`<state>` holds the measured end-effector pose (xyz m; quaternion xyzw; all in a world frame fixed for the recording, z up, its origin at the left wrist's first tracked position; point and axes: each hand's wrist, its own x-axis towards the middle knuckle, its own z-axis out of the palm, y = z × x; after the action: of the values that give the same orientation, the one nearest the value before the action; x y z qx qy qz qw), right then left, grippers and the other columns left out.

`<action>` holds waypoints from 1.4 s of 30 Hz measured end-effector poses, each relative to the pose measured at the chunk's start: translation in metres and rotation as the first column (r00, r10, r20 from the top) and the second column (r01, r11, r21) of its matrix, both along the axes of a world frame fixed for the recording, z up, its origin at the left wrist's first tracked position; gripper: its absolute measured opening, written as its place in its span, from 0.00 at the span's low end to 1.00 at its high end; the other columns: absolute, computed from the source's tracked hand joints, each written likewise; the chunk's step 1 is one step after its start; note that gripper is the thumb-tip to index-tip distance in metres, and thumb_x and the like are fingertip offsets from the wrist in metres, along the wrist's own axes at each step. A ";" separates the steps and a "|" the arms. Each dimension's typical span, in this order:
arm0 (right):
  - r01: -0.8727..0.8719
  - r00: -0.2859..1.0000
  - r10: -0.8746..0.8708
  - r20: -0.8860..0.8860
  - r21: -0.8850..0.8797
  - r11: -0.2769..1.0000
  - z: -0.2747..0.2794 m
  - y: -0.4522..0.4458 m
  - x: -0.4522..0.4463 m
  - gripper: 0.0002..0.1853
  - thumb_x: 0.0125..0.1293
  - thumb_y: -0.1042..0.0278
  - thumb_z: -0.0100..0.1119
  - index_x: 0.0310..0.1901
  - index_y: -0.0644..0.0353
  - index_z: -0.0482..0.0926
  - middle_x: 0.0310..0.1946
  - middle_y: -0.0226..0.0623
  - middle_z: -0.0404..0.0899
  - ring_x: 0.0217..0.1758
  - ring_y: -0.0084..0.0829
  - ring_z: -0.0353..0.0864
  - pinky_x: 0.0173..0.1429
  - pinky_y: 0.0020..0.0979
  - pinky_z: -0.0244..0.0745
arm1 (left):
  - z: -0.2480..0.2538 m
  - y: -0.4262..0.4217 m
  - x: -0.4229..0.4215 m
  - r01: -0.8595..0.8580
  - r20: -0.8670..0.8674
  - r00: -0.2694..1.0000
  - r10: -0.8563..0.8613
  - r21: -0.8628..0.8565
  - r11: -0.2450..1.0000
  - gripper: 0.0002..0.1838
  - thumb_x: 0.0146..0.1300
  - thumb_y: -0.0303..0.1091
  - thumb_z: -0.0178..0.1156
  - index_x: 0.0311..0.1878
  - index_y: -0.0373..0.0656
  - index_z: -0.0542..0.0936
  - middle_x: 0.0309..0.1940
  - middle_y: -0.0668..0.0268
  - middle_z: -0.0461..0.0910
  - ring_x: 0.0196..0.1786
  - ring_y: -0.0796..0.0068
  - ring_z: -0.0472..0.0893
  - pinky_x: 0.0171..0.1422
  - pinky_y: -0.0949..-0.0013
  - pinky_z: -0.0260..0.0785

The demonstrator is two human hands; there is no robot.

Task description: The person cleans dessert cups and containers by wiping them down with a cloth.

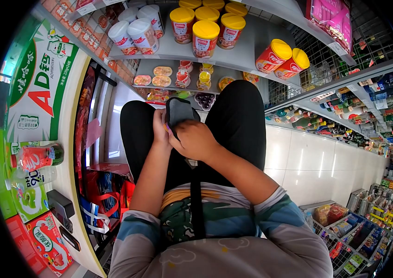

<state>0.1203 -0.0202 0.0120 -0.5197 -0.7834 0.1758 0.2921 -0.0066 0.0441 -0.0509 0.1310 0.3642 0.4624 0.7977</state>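
A dark grey, flat-looking item (179,111) with a black edge is held upright over my lap, between my raised knees. My left hand (161,129) is closed against its left side, with a bit of orange and purple showing at the fingers. Across its lower part lies my right hand (194,139), its fingers wrapped round it and touching my left hand. What exactly the item is cannot be made out.
Ahead is a grey shelf (168,58) with yellow-lidded cans (206,37) and white cans (142,34). At left, a counter (69,185) bears cartons, bottles (39,156) and a phone (70,238). Wire baskets (340,241) of packets stand at lower right.
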 end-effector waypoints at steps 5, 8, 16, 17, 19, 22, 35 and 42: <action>0.105 0.994 -0.105 0.000 -0.001 0.994 0.001 0.003 0.003 0.20 0.69 0.56 0.56 0.23 0.63 0.78 0.22 0.48 0.79 0.26 0.49 0.81 0.34 0.45 0.77 | -0.013 -0.002 0.003 -0.024 -0.009 1.000 0.024 -0.008 1.000 0.22 0.72 0.47 0.43 0.49 0.40 0.79 0.43 0.60 0.83 0.46 0.64 0.83 0.60 0.61 0.73; 0.141 0.990 -0.141 -0.018 0.004 0.990 -0.001 0.007 0.005 0.20 0.69 0.57 0.56 0.23 0.63 0.78 0.21 0.48 0.78 0.24 0.49 0.80 0.31 0.45 0.76 | 0.001 -0.007 0.007 0.032 -0.053 0.998 -0.034 -0.024 0.999 0.22 0.73 0.50 0.44 0.50 0.42 0.78 0.42 0.63 0.83 0.45 0.69 0.82 0.58 0.64 0.73; 0.216 0.975 -0.215 -0.058 0.021 0.976 -0.002 0.019 0.010 0.22 0.70 0.57 0.54 0.22 0.64 0.76 0.20 0.50 0.77 0.24 0.51 0.80 0.32 0.46 0.76 | 0.004 -0.014 0.006 0.130 -0.244 0.960 -0.134 -0.033 0.991 0.20 0.75 0.53 0.45 0.46 0.48 0.78 0.36 0.69 0.81 0.34 0.77 0.81 0.32 0.72 0.71; 0.230 0.972 -0.228 -0.057 0.031 0.973 -0.002 0.020 0.010 0.22 0.70 0.57 0.54 0.21 0.65 0.76 0.20 0.50 0.76 0.24 0.52 0.79 0.32 0.47 0.76 | 0.001 -0.015 0.004 0.129 -0.244 0.960 -0.134 -0.034 0.991 0.20 0.75 0.53 0.45 0.46 0.48 0.78 0.36 0.69 0.81 0.34 0.77 0.81 0.32 0.72 0.71; 0.240 0.970 -0.237 -0.057 0.043 0.970 -0.004 0.024 0.010 0.23 0.70 0.57 0.54 0.22 0.65 0.76 0.20 0.51 0.76 0.24 0.52 0.79 0.32 0.47 0.76 | -0.001 -0.015 -0.001 0.231 -0.276 0.934 -0.226 -0.012 0.973 0.20 0.77 0.52 0.44 0.44 0.47 0.78 0.34 0.69 0.80 0.34 0.77 0.81 0.34 0.72 0.72; 0.270 0.961 -0.267 -0.068 0.044 0.962 -0.003 0.029 0.011 0.23 0.71 0.56 0.54 0.22 0.66 0.77 0.21 0.51 0.77 0.25 0.53 0.79 0.33 0.47 0.76 | 0.011 -0.018 0.011 0.157 -0.313 0.936 -0.159 -0.034 0.987 0.20 0.79 0.51 0.44 0.43 0.46 0.78 0.34 0.68 0.81 0.35 0.77 0.82 0.35 0.71 0.73; 0.248 0.959 -0.265 -0.098 -0.156 0.956 0.000 0.028 0.019 0.22 0.68 0.55 0.54 0.24 0.67 0.79 0.24 0.55 0.80 0.28 0.55 0.82 0.37 0.50 0.79 | 0.001 -0.016 0.000 0.104 -0.129 0.987 -0.099 0.026 0.994 0.23 0.74 0.50 0.48 0.53 0.39 0.80 0.43 0.62 0.84 0.43 0.68 0.84 0.50 0.66 0.76; 0.145 0.984 -0.160 -0.074 -0.177 0.973 -0.001 0.012 0.014 0.22 0.69 0.57 0.53 0.23 0.67 0.78 0.23 0.55 0.80 0.27 0.55 0.82 0.37 0.50 0.78 | -0.001 -0.011 -0.007 -0.047 -0.036 0.998 0.050 0.068 0.997 0.22 0.73 0.49 0.46 0.50 0.40 0.80 0.44 0.60 0.85 0.47 0.65 0.84 0.55 0.64 0.76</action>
<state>0.1340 -0.0083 0.0113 -0.5935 -0.7094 0.2420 0.2931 -0.0134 0.0329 -0.0517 0.1574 0.3668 0.4910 0.7743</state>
